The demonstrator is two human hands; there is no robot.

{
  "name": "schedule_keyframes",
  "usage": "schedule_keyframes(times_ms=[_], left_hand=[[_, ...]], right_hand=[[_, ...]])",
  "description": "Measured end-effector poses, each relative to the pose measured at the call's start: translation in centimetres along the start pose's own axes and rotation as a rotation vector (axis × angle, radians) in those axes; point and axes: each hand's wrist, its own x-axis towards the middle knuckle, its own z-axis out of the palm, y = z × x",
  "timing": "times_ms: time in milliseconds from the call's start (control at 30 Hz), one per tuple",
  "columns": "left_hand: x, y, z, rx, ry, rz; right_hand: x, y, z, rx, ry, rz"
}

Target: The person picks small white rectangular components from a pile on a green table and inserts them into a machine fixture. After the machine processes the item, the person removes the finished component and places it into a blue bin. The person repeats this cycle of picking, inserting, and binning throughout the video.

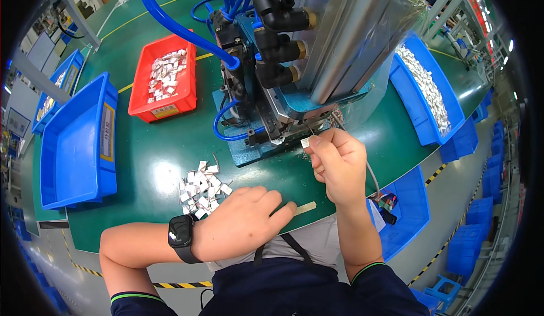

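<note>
My right hand (340, 163) pinches a small white rectangular part (306, 142) between thumb and fingertips. It holds the part at the lower front of a pneumatic press (283, 89), and a thin lead seems to run from it toward the tooling. My left hand (243, 219), below a black watch, lies at the table's near edge with its fingers curled under. Whatever those fingers hold, if anything, is hidden. Just beyond that hand is a loose pile of similar white parts with thin leads (201, 188). A flat tan strip (306, 208) lies by its fingertips.
A red bin (136, 103) of white parts stands beyond the pile. To its left is a blue bin (76, 151) with nothing visible inside. Another blue bin (416, 112) of parts sits right of the press. Blue air hoses (181, 30) arch over the green table (147, 163).
</note>
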Motion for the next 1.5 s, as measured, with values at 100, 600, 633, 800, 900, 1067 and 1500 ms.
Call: schedule_keyframes(times_ms=[100, 600, 633, 800, 900, 1067, 1500], left_hand=[[0.0, 0.0, 0.1, 0.016, -0.001, 0.009], [0.0, 0.3, -0.5, 0.061, -0.075, 0.001], [0.0, 0.4, -0.6, 0.072, -0.094, 0.0], [-0.4, 1.7, -4.8, 0.318, -0.245, -0.222], [-0.7, 1.3, -5.2, 0.501, -0.246, -0.461], [-0.7, -0.6, -5.5, 0.551, -0.3, -0.555], [-0.4, -1.1, -5.0, 0.606, -0.21, -0.469]], right_hand=[[0.1, 0.3, 0.2, 0.018, 0.013, -0.017], [0.4, 0.2, 0.8, 0.027, 0.004, 0.042], [0.4, 0.3, 0.7, 0.037, -0.022, 0.045], [0.0, 0.4, -0.1, 0.077, -0.073, 0.048], [-0.1, 0.6, -0.4, 0.039, -0.068, 0.054], [-0.2, 0.8, -0.5, 0.054, -0.096, 0.036], [0.0, 0.7, -0.8, 0.218, -0.155, 0.152]])
